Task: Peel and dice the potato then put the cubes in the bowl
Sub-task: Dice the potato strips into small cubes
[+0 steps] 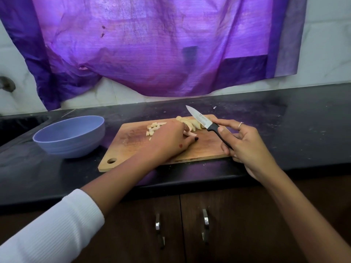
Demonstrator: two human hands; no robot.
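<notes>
A wooden cutting board [133, 147] lies on the black counter. Peeled potato strips [190, 121] sit at its far edge, with several small cubes [152, 128] to their left. My left hand [171, 139] rests palm down on the board, fingers curled over the strips, hiding part of them. My right hand [241, 145] holds a small knife [201, 119] by its black handle, blade raised and pointing up-left just above the strips. A blue bowl [70, 137] stands to the left of the board; its inside is not visible.
The black counter [284, 120] runs to the right, with crumbs on it. A sink recess [17, 124] lies at far left behind the bowl. A purple cloth [152, 44] hangs on the wall. Brown cabinet doors with metal handles [205, 219] are below the counter edge.
</notes>
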